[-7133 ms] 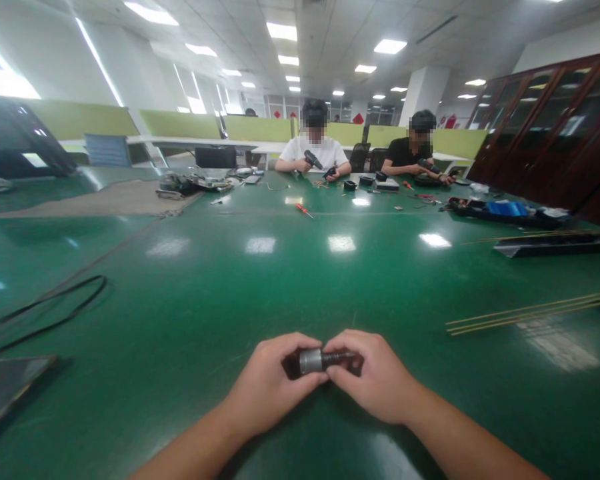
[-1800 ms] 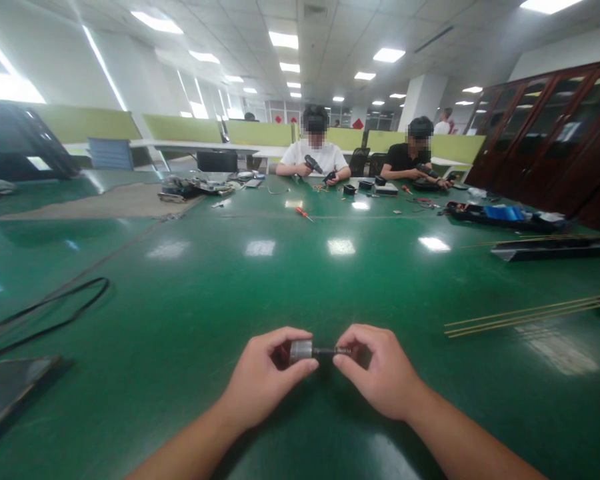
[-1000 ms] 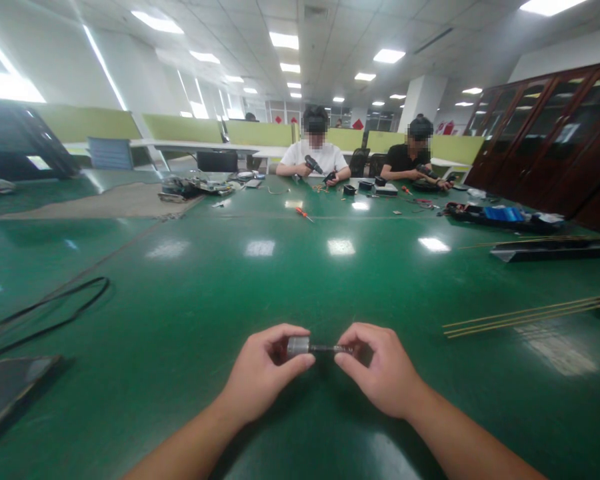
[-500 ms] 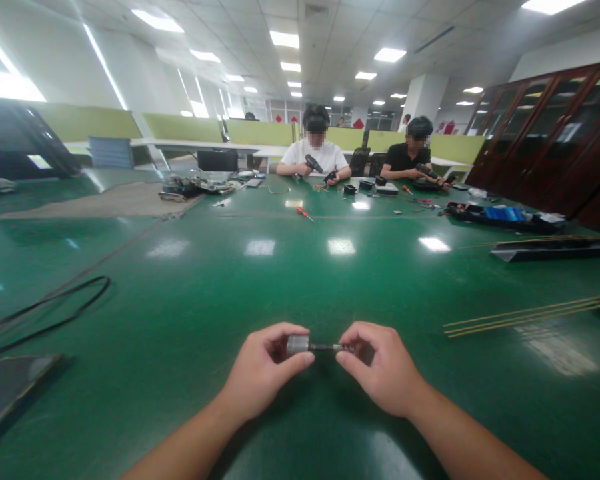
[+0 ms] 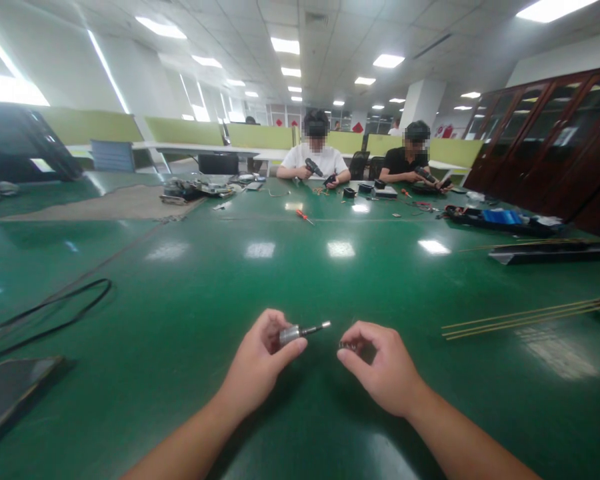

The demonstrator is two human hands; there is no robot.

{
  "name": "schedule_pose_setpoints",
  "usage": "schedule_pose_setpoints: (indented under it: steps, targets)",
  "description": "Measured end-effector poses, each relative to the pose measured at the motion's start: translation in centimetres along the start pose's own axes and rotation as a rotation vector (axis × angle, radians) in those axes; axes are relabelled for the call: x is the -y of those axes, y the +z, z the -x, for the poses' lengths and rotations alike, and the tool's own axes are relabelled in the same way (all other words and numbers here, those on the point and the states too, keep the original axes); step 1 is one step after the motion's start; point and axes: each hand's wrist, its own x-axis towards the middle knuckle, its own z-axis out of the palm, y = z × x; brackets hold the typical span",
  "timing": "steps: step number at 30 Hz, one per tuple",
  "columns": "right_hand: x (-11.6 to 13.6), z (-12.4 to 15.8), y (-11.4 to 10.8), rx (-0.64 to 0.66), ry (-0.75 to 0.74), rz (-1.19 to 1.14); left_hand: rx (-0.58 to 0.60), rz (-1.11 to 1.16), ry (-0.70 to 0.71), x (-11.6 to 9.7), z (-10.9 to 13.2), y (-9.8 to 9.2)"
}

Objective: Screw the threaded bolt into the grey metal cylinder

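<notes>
Between the thumb and fingers of my left hand [image 5: 257,360] is a silver metal cylinder with a thin shaft [image 5: 291,334]. Its dark shaft sticks out to the right and slightly upward, ending in a bright tip. My right hand [image 5: 380,370] pinches a small, dark, ribbed metal piece [image 5: 349,346], partly covered by the fingers; its exact kind is too small to tell. A gap separates the shaft's tip from this piece. Both hands are just above the green tabletop [image 5: 310,280].
Thin brass-coloured rods [image 5: 520,318] lie at right, near a dark channel [image 5: 550,252]. A black cable [image 5: 80,300] and flat dark panel [image 5: 15,393] are at left. Farther off lies an orange screwdriver [image 5: 304,216]. Two people sit across the table, each holding a power drill.
The shaft has come apart from the small ribbed piece in my right hand. My left hand has tilted the cylinder, so its shaft now points up and right.
</notes>
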Motion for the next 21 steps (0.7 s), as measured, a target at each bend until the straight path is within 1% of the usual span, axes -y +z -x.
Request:
schedule_pose_setpoints:
  steps: [2,5,9,12,15,17,18,19,21]
  targets:
    - [0.0,0.1,0.3,0.025,0.014,-0.002,-0.019,-0.001,0.02,0.2,-0.2,-0.1]
    - [0.0,0.1,0.6,0.051,0.027,-0.011,-0.005,-0.033,0.023,0.3,-0.2,-0.2]
    - [0.1,0.1,0.6,0.052,0.027,-0.042,-0.001,-0.058,0.019,0.1,0.1,-0.1]
    - [0.2,0.0,0.3,0.039,0.053,-0.124,-0.061,-0.043,0.003,-0.5,0.4,0.1]
    - [0.2,0.0,0.3,0.02,0.096,-0.216,-0.112,-0.019,-0.019,-1.9,1.0,-0.1]
    - [0.3,0.1,0.5,0.006,0.138,-0.288,-0.122,-0.014,-0.032,-2.8,2.0,-0.9]
    - [0.4,0.2,0.8,0.001,0.165,-0.335,-0.123,-0.02,-0.043,-3.2,2.8,-1.6]
    - [0.6,0.3,1.1,0.005,0.192,-0.386,-0.128,-0.036,-0.06,-3.4,3.7,-2.6]
    - [1.1,0.5,1.8,0.013,0.233,-0.47,-0.151,-0.129,-0.079,-3.3,6.2,-5.3]
